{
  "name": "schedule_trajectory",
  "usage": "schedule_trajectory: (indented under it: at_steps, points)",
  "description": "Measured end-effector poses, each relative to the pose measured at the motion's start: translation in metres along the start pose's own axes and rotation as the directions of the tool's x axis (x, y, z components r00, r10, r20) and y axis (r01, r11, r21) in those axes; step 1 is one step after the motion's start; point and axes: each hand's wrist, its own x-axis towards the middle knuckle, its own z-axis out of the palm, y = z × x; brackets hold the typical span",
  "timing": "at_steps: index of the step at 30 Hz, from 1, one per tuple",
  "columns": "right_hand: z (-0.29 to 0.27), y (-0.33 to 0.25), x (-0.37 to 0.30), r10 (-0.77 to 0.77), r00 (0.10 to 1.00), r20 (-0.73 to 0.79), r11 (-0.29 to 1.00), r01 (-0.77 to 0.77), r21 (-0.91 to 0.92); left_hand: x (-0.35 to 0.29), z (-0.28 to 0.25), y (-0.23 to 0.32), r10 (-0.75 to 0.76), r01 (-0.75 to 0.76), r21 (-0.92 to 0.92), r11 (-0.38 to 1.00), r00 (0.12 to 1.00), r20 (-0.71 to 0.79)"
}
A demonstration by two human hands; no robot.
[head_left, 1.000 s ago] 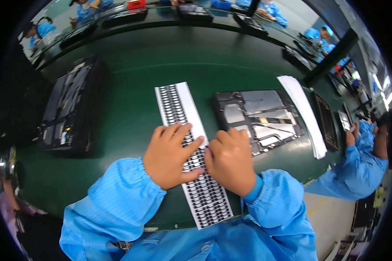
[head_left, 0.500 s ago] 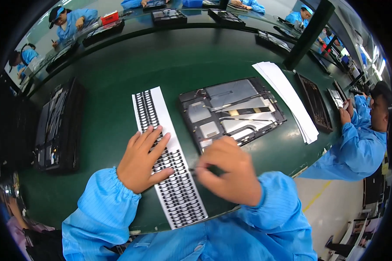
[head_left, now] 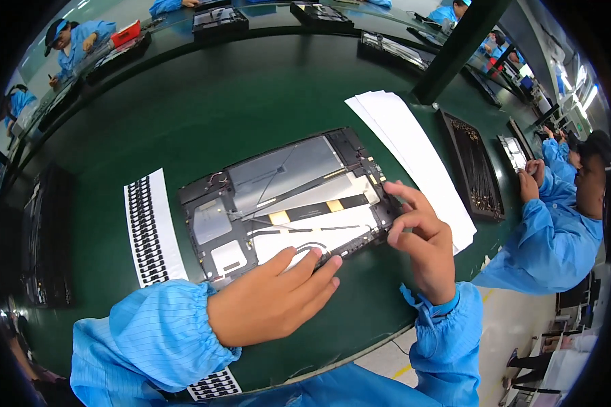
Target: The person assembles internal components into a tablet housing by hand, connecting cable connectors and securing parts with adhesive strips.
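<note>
An opened flat electronic device point(head_left: 288, 193) lies in front of me, its dark frame holding grey and white panels, cables and a black strip with yellow patches. My left hand point(head_left: 275, 298) rests palm down over its near edge, fingers stretched out. At the right edge is my right hand point(head_left: 421, 234), index finger extended onto the frame. The thumb and another finger are drawn together there; anything between them is too small to make out. Left of the device, a white sheet with rows of small black stickers point(head_left: 146, 224) runs partly under my left sleeve.
White paper sheets point(head_left: 414, 159) lie right of the device. Beyond them stands a black tray point(head_left: 474, 166) of thin dark parts. A dark stack of devices point(head_left: 44, 237) sits far left. A post point(head_left: 458, 51) rises at the back; a co-worker point(head_left: 540, 230) sits at right.
My right hand has gone from beside the sticker sheet to the device's right edge. My left hand has left the stickers for the device's near edge. The view has shifted.
</note>
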Motion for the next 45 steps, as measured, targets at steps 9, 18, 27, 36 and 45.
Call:
schedule_trajectory:
  at_steps: [9, 18, 27, 36, 45]
  points:
    - [-0.003, 0.008, 0.001, 0.005, 1.0, 0.018, 0.982, -0.002, -0.191, 0.005, 0.007, -0.006, -0.009, 0.009, -0.148, 0.989, 1.0, 0.0]
    - [-0.004, 0.009, -0.001, -0.013, 1.0, 0.021, 0.975, 0.017, -0.221, 0.006, 0.007, -0.005, -0.007, 0.009, -0.142, 0.99, 1.0, 0.013]
    - [-0.002, 0.013, 0.0, -0.037, 0.999, 0.016, 0.965, 0.04, -0.259, 0.019, 0.002, -0.002, -0.046, 0.044, -0.139, 0.989, 0.999, -0.014]
    - [-0.006, 0.008, -0.002, -0.027, 1.0, 0.013, 0.944, 0.029, -0.328, 0.039, 0.023, -0.012, 0.016, -0.024, -0.127, 0.992, 0.998, -0.067]
    - [-0.009, 0.01, -0.001, -0.056, 0.998, 0.01, 0.949, 0.056, -0.31, 0.039, 0.025, -0.01, -0.013, 0.004, -0.117, 0.993, 0.997, -0.076]
